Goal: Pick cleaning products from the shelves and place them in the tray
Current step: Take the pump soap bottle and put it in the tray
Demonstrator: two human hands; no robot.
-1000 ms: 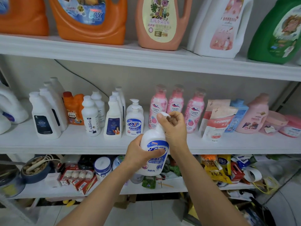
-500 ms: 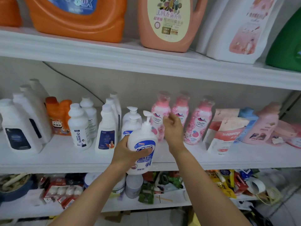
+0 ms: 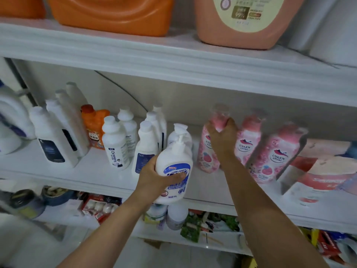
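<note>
My left hand (image 3: 154, 176) grips a white pump bottle (image 3: 173, 167) with a blue label, held upright in front of the middle shelf (image 3: 81, 171). My right hand (image 3: 222, 138) closes round the neck of the leftmost pink bottle (image 3: 206, 151), which stands on that shelf. Two more pink bottles (image 3: 249, 138) (image 3: 276, 153) stand to its right. No tray is in view.
White bottles (image 3: 114, 144) and an orange bottle (image 3: 94, 126) line the middle shelf's left part; refill pouches (image 3: 318, 176) lie at its right. Large orange (image 3: 116, 14) and peach jugs (image 3: 243, 22) sit on the top shelf. The lower shelf (image 3: 77, 217) holds mixed small goods.
My right hand left the pump bottle's top and reached to the leftmost pink bottle, taking hold of its neck. The view moved closer to the shelf; my left hand keeps the pump bottle.
</note>
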